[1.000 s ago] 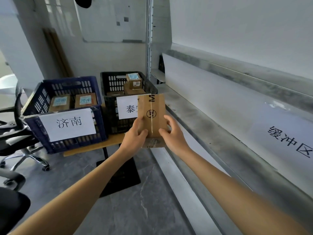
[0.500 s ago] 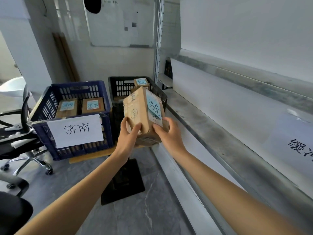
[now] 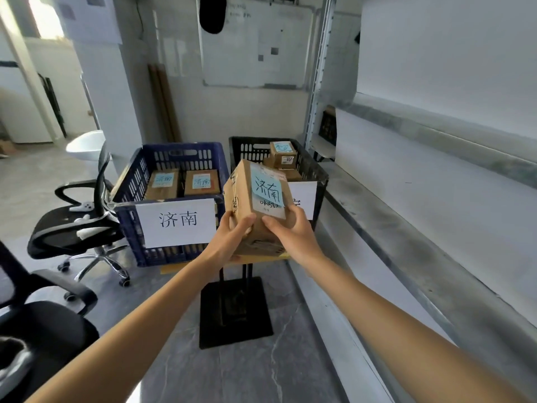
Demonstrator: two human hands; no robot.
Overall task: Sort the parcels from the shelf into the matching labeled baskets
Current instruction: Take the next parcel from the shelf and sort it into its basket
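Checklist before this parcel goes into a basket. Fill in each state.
1. Label readable: ok. The blue note on the parcel reads 济南.
2. Matching basket found: ok. The blue basket carries a sign reading 济南.
3. Grip secure: ok. The left hand and right hand hold the parcel's lower end.
4. Parcel over the matching basket: not ok. It is held in front of the black basket, covering part of that basket's own sign.
5. Room in the blue basket: cannot tell. Two parcels lie side by side inside; the floor nearer the front is hidden.
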